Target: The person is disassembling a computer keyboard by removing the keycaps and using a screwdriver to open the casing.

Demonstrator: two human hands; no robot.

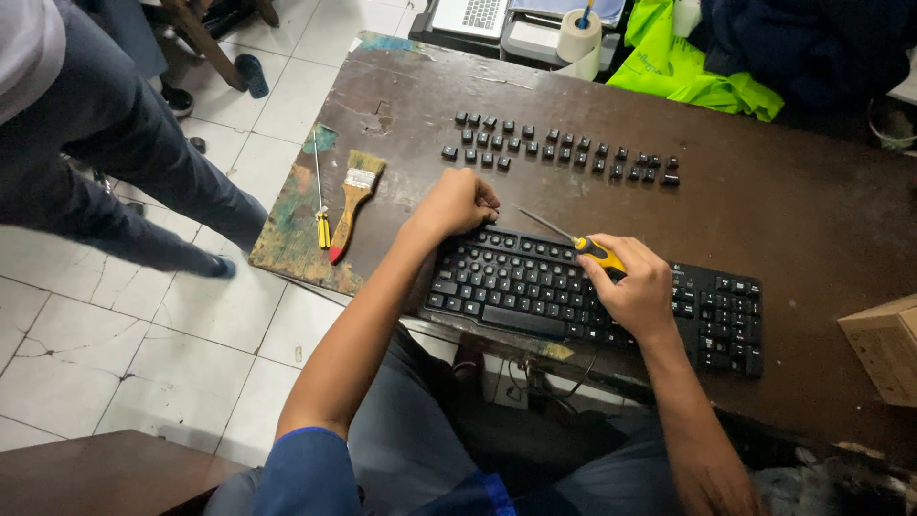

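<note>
A black keyboard [535,287] lies at the near edge of a worn brown table [764,210]. My left hand [457,203] rests closed at the keyboard's top left corner, fingertips pinched near the top row; what it pinches is too small to tell. My right hand [632,287] grips a yellow-and-black screwdriver [594,250], whose thin shaft points up-left over the top row toward my left hand. Several loose black keycaps [559,148] lie in rows on the table beyond the keyboard.
A paintbrush [353,196] and a small yellow screwdriver [322,215] lie at the table's left end. A cardboard box [884,346] sits at the right edge. A laptop, tape roll [578,36] and green cloth [683,62] are at the back. Another person's legs [115,143] stand left.
</note>
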